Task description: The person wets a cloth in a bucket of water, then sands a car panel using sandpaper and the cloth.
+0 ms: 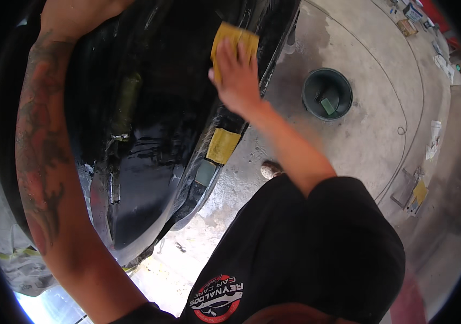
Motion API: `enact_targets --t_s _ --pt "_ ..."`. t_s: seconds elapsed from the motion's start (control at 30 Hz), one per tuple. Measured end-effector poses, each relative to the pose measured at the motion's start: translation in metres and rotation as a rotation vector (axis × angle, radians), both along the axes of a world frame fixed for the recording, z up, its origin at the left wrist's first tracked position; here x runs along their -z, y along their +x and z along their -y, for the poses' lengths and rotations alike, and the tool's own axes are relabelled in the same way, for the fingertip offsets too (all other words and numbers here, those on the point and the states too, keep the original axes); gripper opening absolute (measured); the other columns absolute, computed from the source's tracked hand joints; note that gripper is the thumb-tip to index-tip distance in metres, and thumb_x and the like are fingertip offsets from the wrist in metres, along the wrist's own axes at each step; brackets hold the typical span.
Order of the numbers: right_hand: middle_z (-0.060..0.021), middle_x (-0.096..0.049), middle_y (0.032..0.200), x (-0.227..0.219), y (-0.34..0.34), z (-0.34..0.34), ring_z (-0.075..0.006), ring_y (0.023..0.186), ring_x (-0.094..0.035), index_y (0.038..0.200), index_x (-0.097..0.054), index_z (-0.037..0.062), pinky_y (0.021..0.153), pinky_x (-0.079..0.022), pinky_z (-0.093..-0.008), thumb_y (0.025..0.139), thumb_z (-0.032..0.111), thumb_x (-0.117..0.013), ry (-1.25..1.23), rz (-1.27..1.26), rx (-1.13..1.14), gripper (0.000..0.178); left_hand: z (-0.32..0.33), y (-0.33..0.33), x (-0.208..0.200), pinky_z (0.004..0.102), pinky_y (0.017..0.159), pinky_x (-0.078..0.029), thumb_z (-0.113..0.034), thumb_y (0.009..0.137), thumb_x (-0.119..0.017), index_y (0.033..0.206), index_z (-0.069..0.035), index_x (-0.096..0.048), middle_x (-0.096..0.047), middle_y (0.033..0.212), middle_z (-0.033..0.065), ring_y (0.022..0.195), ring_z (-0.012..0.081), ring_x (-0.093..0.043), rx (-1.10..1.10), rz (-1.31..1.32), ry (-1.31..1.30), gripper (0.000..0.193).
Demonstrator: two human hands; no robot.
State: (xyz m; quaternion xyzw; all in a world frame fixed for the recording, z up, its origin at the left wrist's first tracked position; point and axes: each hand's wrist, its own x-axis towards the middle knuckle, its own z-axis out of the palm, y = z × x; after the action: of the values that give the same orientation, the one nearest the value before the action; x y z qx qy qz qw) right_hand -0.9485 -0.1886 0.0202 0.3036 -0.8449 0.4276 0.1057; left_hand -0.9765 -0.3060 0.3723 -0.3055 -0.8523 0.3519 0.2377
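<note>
My right hand [237,81] presses a yellow sheet of sandpaper [232,33] against a wet, glossy black vehicle panel [171,70], close to its right edge. The fingers lie over the sheet, with the thumb at its left side. A second yellow sandpaper sheet [223,146] rests lower along that edge, and below it sits a grey-green pad [205,173]. At the top left, my left hand [82,16] is bent over at the wrist beside the panel. Its fingers are cut off by the picture's upper edge.
A dark bucket [308,86] with a green block [327,106] inside stands on the stained concrete floor [360,146]. A thin hose [403,108] curves across it. Farther right is a metal frame [400,200] with a yellow sheet. Boxes [407,27] lie at the far right. A shoe [270,169] shows under me.
</note>
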Motion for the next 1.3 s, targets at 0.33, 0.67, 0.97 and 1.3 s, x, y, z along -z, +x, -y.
enact_targets --t_s 0.33,0.67,0.97,1.3 --pt "-0.0149 -0.046 0.157 -0.023 -0.056 0.013 -0.0435 0.15 -0.031 0.15 -0.044 0.0039 0.113 -0.029 -0.0694 0.101 0.042 -0.057 -0.068 -0.07 0.155 0.063 -0.004 0.01 -0.009 0.0428 0.09 -0.049 -0.026 0.065 -0.082 0.099 -0.01 -0.072 -0.066 0.11 0.0119 0.106 0.033 -0.063 -0.038 0.011 0.01 0.039" --pt "-0.0128 -0.035 0.164 -0.027 -0.013 0.002 -0.0432 0.153 -0.025 0.156 -0.038 0.0073 0.116 -0.022 -0.0714 0.104 0.042 -0.052 0.033 0.07 0.034 0.064 0.0 0.013 -0.007 0.0431 0.092 -0.048 -0.028 0.064 -0.082 0.098 -0.01 -0.072 -0.066 0.111 0.0117 0.108 0.0329 -0.063 0.002 0.0 0.055 0.039" --pt "-0.0117 -0.026 0.169 0.001 0.103 -0.018 -0.0382 0.155 -0.024 0.162 -0.03 0.017 0.12 -0.017 -0.0684 0.1 0.044 -0.058 0.116 0.047 -0.256 0.073 -0.012 0.01 0.002 0.0432 0.092 -0.049 -0.024 0.063 -0.083 0.098 -0.009 -0.071 -0.066 0.109 0.0109 0.107 0.0325 -0.063 0.083 -0.029 0.049 0.04" --pt "-0.0107 -0.031 0.167 0.011 0.09 -0.01 -0.039 0.155 -0.023 0.159 -0.036 0.0137 0.12 -0.015 -0.0705 0.1 0.047 -0.058 0.049 0.066 -0.171 0.072 -0.012 0.008 0.008 0.0433 0.09 -0.049 -0.024 0.065 -0.083 0.097 -0.009 -0.07 -0.067 0.108 0.0101 0.105 0.0318 -0.064 0.072 -0.039 0.042 0.037"
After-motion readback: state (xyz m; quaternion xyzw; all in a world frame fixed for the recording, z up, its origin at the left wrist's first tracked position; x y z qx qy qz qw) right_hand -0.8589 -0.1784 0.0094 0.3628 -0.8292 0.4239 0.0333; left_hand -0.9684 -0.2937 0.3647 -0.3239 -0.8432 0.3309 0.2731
